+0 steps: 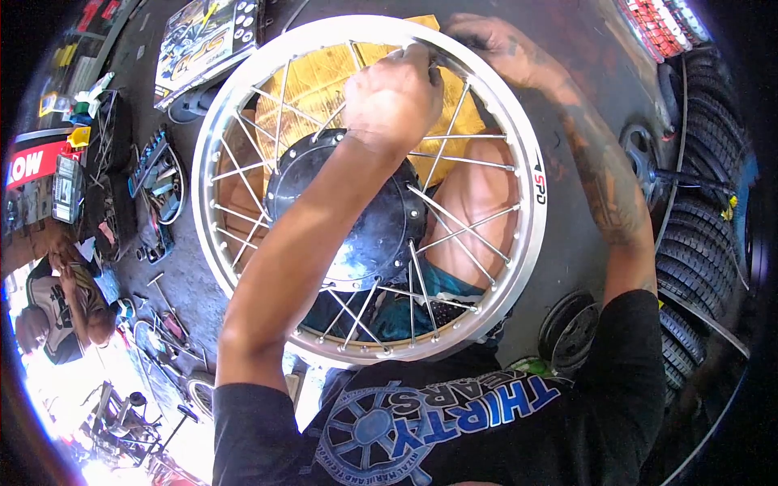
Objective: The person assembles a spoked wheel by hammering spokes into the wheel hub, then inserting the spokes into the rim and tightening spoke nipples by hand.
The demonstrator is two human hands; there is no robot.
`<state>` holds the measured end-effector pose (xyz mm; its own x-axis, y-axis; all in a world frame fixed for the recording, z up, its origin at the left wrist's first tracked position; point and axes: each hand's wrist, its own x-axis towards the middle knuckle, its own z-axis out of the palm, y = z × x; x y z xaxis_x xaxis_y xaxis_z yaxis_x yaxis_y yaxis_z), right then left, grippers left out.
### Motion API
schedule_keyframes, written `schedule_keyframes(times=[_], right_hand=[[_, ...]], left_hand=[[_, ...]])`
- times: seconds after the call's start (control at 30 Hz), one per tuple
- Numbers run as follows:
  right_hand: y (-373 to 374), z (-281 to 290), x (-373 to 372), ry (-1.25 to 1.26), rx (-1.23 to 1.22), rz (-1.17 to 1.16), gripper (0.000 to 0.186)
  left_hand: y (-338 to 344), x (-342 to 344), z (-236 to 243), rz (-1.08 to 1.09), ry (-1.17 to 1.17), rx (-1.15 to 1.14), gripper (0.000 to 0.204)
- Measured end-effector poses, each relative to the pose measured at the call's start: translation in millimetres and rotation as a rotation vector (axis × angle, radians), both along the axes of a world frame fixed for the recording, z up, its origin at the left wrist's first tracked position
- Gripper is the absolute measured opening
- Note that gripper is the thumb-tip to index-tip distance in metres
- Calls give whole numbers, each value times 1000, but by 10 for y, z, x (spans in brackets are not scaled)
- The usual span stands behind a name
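Note:
A silver spoked wheel rim [531, 174] lies over my bent legs, with a black hub [387, 231] at its middle. Bare metal spokes [463, 231] run crosswise between hub and rim. My left hand [393, 99] reaches across the hub to the far side of the wheel, its fingers curled closed just inside the rim. What it grips is hidden under the fingers. Beyond the rim at the far right, my right hand [506, 53] has its fingers bent and pressed together close to the rim's outer edge; anything in them is too dark to name. Yellowish cardboard [298, 89] shows beneath the wheel.
Tyres [697, 231] stand in a row along the right, near a round metal part [640, 158]. A printed box [207, 49] lies far left, above a blue tool tray [158, 182]. Another person [69, 312] sits at the left. Dark round parts [571, 324] lie beside my right elbow.

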<state>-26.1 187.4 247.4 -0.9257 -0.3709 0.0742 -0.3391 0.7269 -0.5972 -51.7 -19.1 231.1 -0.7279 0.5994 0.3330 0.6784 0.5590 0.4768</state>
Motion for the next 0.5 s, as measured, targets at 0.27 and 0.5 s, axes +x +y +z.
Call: schedule_keyframes(times=[0.27,0.5], right_hand=[[37,-76,-18,-54,-105,-40,37],[3,-89,22,10,-158,-106,29]], left_hand=[[1,24,16,-16,-25,-30,19],[6,12,-116,-83,148,-222,15]])
